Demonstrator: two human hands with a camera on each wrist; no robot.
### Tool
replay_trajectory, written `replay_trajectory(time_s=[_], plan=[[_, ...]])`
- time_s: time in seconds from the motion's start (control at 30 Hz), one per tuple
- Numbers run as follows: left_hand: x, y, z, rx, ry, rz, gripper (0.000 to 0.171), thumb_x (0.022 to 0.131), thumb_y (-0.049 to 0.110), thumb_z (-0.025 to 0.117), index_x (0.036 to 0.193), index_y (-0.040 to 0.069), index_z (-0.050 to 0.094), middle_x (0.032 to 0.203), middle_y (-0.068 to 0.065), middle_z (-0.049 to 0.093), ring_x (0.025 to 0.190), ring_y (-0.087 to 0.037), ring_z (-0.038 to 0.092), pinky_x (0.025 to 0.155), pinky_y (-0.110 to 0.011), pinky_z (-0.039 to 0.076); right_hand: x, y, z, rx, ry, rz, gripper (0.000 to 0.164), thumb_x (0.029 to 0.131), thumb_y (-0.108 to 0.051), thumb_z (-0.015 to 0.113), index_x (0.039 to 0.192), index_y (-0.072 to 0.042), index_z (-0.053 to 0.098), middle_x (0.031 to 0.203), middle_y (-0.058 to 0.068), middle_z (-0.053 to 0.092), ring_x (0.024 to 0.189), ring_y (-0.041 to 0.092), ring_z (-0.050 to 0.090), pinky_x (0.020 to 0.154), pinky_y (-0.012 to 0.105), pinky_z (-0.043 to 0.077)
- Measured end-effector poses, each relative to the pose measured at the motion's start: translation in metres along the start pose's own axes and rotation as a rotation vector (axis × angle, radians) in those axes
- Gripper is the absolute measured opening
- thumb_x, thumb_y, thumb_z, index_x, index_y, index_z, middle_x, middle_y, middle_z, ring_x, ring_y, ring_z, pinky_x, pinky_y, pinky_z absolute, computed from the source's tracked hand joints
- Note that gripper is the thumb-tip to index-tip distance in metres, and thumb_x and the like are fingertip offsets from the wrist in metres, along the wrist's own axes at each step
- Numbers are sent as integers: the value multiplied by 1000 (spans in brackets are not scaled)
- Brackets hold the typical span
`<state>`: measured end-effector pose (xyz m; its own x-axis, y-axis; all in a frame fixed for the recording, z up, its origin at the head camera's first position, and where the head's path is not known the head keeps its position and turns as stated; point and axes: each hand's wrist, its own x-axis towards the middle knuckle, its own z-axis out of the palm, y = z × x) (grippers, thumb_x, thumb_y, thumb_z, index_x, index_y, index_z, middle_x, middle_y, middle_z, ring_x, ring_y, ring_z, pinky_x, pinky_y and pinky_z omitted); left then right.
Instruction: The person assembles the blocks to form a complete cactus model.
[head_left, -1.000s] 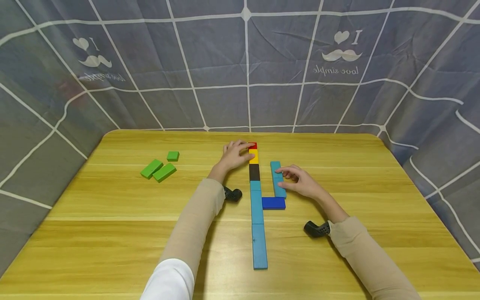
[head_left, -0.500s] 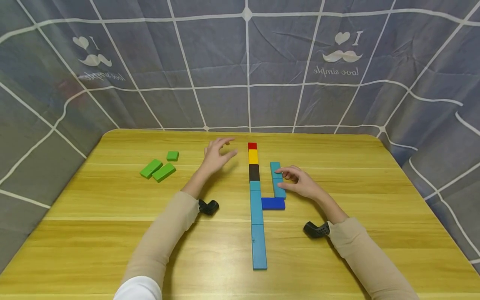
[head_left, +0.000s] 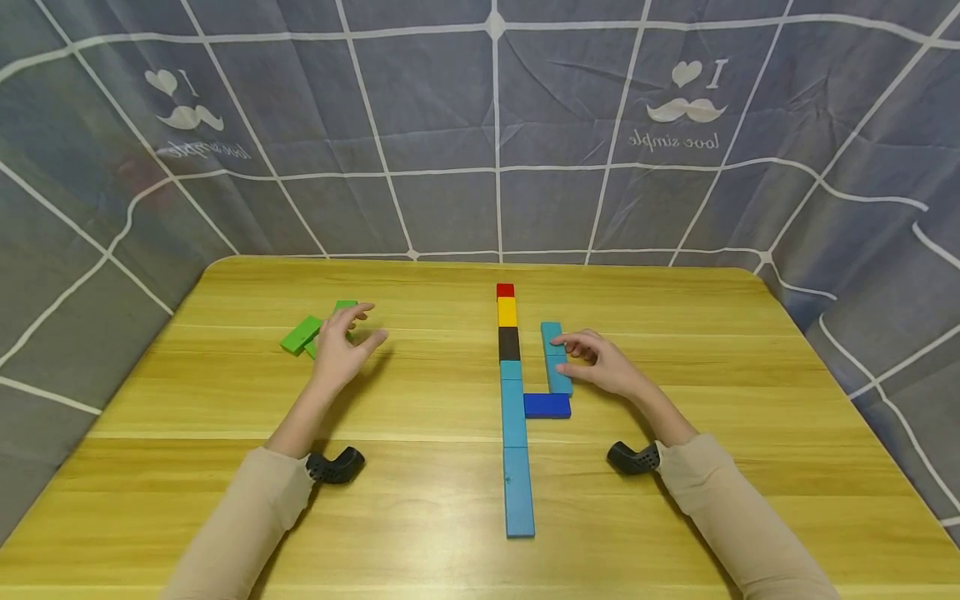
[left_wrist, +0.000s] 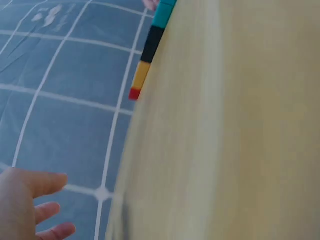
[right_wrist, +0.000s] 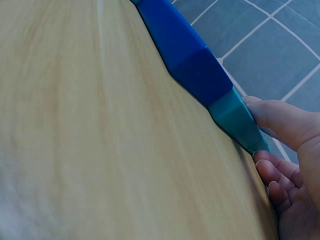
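Observation:
My left hand (head_left: pixel 341 354) hovers over the green blocks (head_left: pixel 300 335) at the table's left, thumb and fingers spread with nothing between them. It hides part of those blocks. The left wrist view also shows the left hand (left_wrist: pixel 22 205) holding nothing. On the right, my right hand (head_left: pixel 609 367) rests its thumb and fingertips on two light blue blocks (head_left: pixel 557 375) laid end to end. In the right wrist view the thumb (right_wrist: pixel 280 117) touches the teal-looking block (right_wrist: pixel 237 117). A dark blue block (head_left: pixel 547 406) lies crosswise, joining these to the long row.
The row runs away from me: light blue blocks (head_left: pixel 517 492), a black block (head_left: pixel 509 343), a yellow block (head_left: pixel 507 312) and a red block (head_left: pixel 506 290). Everything lies on a wooden table (head_left: pixel 450 517). A grey curtain (head_left: pixel 442 125) hangs behind its far edge.
My left hand has left the red and yellow end of the row and swung left to the green blocks. The right hand stays on the light blue blocks.

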<state>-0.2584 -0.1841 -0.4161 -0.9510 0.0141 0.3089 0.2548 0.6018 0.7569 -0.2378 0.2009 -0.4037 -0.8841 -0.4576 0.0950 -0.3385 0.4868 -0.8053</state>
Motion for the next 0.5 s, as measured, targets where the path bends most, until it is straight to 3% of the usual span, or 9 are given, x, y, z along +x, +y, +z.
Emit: replay_trajectory(time_s=[0.23,0.5], plan=[[-25,-16,-28,72,125,-75,45,79,13,71,119,0,55,110,-22,52,106,-41,39,91,-57,20,2,0,0,-3,-1,1,38,84,-2,63,119,9,54,100,25,48,87,33,41,74,34,34],[-40,-28,-42,141,198,-148,44,77,11,72,116,0,57,105,-21,52,105,-41,40,91,-56,20,0,0,0,-6,0,3,38,84,-1,63,119,9,53,100,23,48,87,33,41,74,34,34]])
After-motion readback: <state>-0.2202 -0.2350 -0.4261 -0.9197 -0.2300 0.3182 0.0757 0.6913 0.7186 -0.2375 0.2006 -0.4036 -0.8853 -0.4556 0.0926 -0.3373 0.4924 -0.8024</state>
